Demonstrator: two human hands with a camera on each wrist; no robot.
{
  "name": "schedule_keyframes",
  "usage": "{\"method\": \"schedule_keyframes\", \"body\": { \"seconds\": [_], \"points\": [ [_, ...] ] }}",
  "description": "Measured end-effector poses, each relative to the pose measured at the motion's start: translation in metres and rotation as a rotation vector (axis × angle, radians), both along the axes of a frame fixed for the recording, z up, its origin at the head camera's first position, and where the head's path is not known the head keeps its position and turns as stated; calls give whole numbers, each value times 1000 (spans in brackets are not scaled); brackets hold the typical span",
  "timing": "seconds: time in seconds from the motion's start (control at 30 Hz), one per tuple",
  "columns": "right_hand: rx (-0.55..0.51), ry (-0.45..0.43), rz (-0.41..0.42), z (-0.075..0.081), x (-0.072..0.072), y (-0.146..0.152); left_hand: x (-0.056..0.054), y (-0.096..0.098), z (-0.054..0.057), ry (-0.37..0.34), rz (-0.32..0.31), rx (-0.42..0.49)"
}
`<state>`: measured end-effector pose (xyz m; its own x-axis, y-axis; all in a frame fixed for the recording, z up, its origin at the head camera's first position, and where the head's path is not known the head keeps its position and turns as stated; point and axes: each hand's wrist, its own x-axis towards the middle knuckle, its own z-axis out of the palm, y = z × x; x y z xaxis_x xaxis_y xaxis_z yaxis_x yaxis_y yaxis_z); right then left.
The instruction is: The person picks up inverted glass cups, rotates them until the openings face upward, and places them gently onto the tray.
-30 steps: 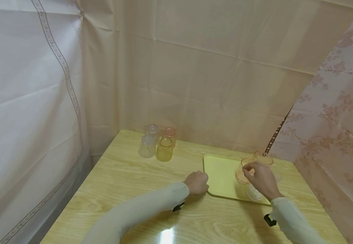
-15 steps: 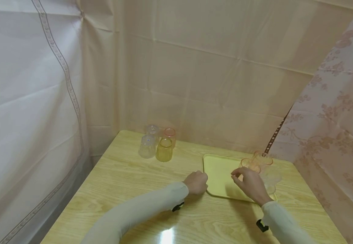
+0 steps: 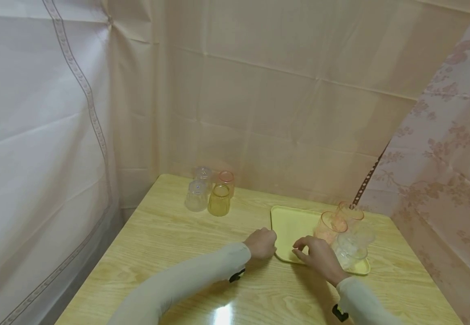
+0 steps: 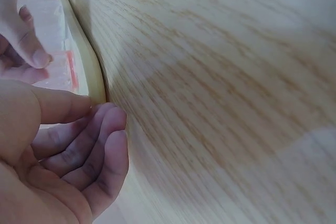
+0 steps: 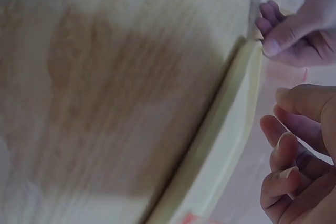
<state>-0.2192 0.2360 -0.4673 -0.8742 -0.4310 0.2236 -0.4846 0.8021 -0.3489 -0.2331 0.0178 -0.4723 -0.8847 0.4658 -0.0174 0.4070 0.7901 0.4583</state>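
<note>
My left hand (image 3: 261,243) pinches the left rim of the yellow tray (image 3: 292,225) between thumb and fingers. In the left wrist view, the thumb and fingertips meet at the tray's rim (image 4: 94,80). My right hand (image 3: 318,259) hovers over the tray's front part with its fingers loosely bent and nothing between them. Behind and to the right of it, on the tray, are two orange-rimmed glasses, the nearer glass (image 3: 327,230) partly behind the hand. Clear glasses (image 3: 349,255) stand at the tray's right end. The right wrist view shows the right hand (image 5: 302,156) close to the left.
Several upside-down glasses stand at the back left of the wooden table (image 3: 170,253): a yellow glass (image 3: 218,203), a pink glass (image 3: 228,180) and clear ones, with one clear glass (image 3: 195,198) in front. Cloth sheets (image 3: 279,99) hang around the table.
My right hand has moved left and toward the front of the tray, away from the glasses, which show more fully now. The left hand stays at the tray's rim.
</note>
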Motion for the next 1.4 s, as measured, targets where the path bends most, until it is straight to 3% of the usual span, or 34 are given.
{"method": "schedule_keyframes", "body": {
  "seconds": [0.17,0.57,0.93,1.2,1.4],
  "points": [
    [-7,-53,-10,-4,3,-8,-2,0,-2,21,-8,-15],
    [-21,-76,36,-17,10,-18,-3,-3,-3,24,-36,-4],
    [-24,-46,58,-18,11,-23,-3,-6,-3,47,-56,4],
    [-21,-58,56,-20,11,-27,-11,-24,7,163,-95,-28],
    [-13,-51,51,-20,10,-25,-21,-50,23,178,-83,-16]
  ]
}}
